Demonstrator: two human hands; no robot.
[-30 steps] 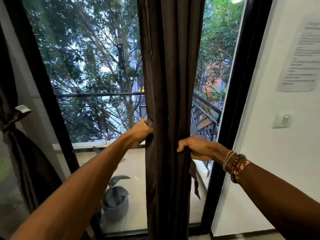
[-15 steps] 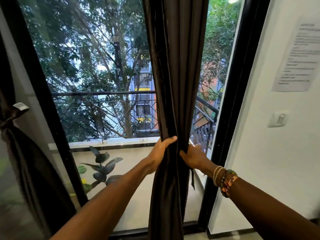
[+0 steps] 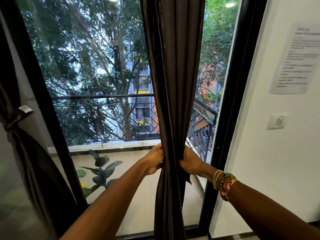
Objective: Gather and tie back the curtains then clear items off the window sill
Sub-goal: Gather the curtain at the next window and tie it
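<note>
Gripped from both sides, fingers curled tight: left hand (image 3: 154, 160) and right hand (image 3: 189, 160), wrist wearing bracelets (image 3: 225, 185), squeeze the dark curtain (image 3: 174, 84) into a narrow bunch between them. Far left of the grip: tied-back curtain (image 3: 26, 153). Beyond the grip, through glass, lower left — leafy plant (image 3: 102, 168); farther, above — balcony railing (image 3: 103, 97).

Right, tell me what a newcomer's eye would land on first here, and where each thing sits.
First comes the dark curtain, hanging down the middle of the view and bunched between the left hand and right hand, which grip it from either side. Next come the tied curtain at the far left edge and the leafy plant on the balcony floor outside, at lower left.
</note>
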